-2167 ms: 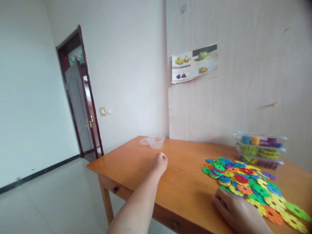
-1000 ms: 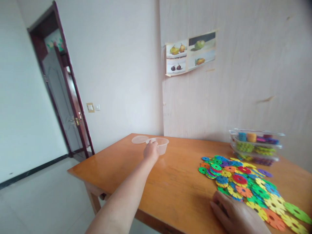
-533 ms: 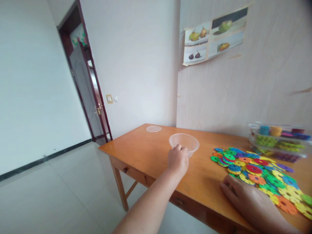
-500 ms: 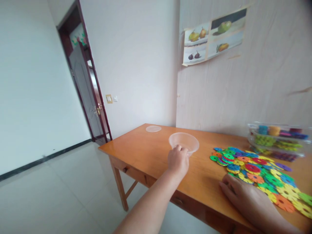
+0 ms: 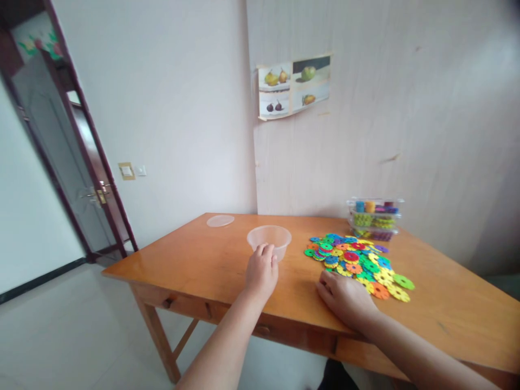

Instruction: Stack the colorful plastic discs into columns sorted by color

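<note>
Left hand (image 5: 262, 271) has the clear plastic bowl (image 5: 270, 237) by its near rim, fingers (image 5: 263, 250) curled over the edge. The thumb is hidden, so it looks like a light pinch rather than a full wrap. The bowl sits upright and empty on the wooden table (image 5: 190, 260), right at the fingertips, with its body on the far side of the knuckles. That kind of thin tub flexes if you squeeze it, so honestly I'd go easy on the pinch, hold the base flat on the wood and slide it instead of tipping it by one edge. Watch the right side too: the pile of colourful snowflake discs (image 5: 357, 259) starts just beside the bowl, and a careless nudge would scatter them. Right hand (image 5: 345, 295) lies flat and open, palm down, fingertips touching the near edge of that pile and holding nothing. The bowl's round lid (image 5: 220, 220) lies apart, further back toward the far left corner, and the stacked clear boxes (image 5: 376, 219) of more pieces are against the wall behind the discs.
</note>
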{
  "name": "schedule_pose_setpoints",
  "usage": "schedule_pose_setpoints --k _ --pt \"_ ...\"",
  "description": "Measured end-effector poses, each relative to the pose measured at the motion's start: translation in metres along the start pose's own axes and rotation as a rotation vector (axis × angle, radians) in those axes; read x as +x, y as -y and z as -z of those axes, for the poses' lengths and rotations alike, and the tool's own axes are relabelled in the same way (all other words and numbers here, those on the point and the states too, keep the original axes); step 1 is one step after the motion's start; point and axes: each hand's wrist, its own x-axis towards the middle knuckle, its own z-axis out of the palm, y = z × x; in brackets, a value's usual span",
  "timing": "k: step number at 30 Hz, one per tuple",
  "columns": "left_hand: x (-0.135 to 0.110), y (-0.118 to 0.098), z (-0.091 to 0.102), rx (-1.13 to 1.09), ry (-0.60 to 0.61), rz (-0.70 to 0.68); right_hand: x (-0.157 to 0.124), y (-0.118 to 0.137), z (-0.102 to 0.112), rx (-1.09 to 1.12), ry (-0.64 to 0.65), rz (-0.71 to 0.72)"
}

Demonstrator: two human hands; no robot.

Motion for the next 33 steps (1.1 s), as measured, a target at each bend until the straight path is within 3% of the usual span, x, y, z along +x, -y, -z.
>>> schedule_pose_setpoints --k 10,16,21,25,28,33 --pt "-0.022 -0.002 0.01 0.035 -0.135 0.085 0.001 0.002 0.001 -0.014 -0.068 -0.01" --pt "-0.027 0.01 0.01 -0.081 -0.08 0.195 0.0 -0.002 0.001 0.14 -0.211 -0.039" --pt "-0.021 0.019 0.014 -0.14 0.082 0.382 0.004 -0.018 0.002 0.483 -0.374 -0.231" --pt "-0.018 0.018 0.017 -0.115 0.133 0.418 0.002 -0.048 0.009 0.699 -0.498 -0.448" --pt "-0.018 0.017 0.018 -0.12 0.156 0.432 -0.01 -0.066 0.018 0.634 -0.478 -0.535" --pt "-0.018 0.018 0.018 -0.153 0.164 0.457 -0.038 -0.068 0.024 0.334 -0.311 -0.509"
